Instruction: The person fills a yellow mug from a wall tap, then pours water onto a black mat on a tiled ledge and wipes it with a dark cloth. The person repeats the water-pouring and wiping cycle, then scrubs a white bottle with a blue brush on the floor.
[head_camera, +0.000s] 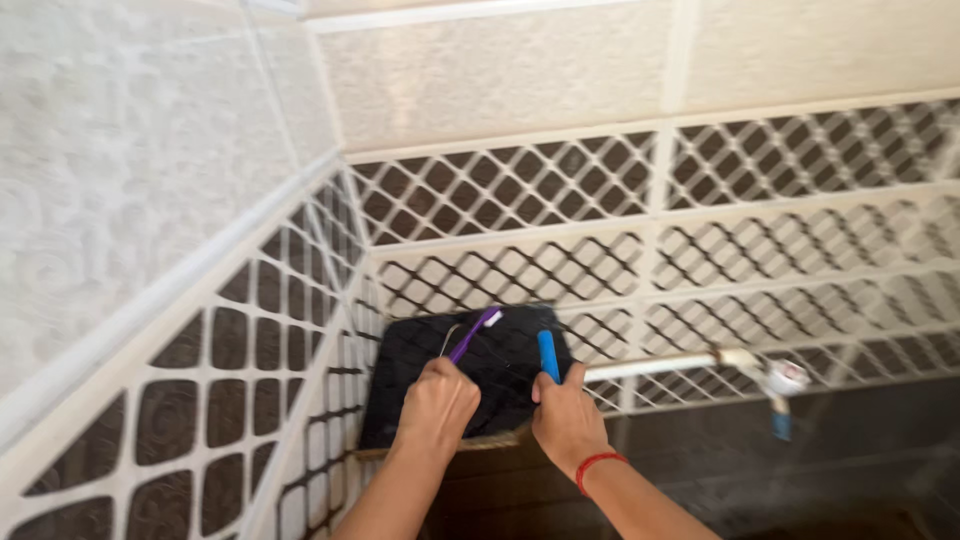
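Walls (150, 200) met in a tiled corner just beyond the hands, closing off the far and left sides, so the only open room lay to the right and back toward the person. A black shelf (420, 390) sat wedged into that corner, its front edge running under both hands.

The left hand (437, 405) was curled into a closed fist around the lower handle of a purple toothbrush (472, 335), which slanted up and to the right from the knuckles, its white head just above and beyond the fist. Just to its right, the right hand (565, 415) was closed around the bottom of a blue toothbrush (548, 355), which stood nearly upright out of the fingers. A red band (598, 464) circled the right wrist. Both hands hovered over the shelf, near each other but apart; whether they touched the shelf could not be told.

Right of the right hand, a white pipe (650, 366) ran along the wall to a tap (782, 385) with a blue tip, well apart from the fingers.

The upper tiles were pale and faintly embossed; the lower ones carried a dark diamond lattice between raised white bands. The shelf looked dark and speckled, and the toothbrush handles smooth plastic.
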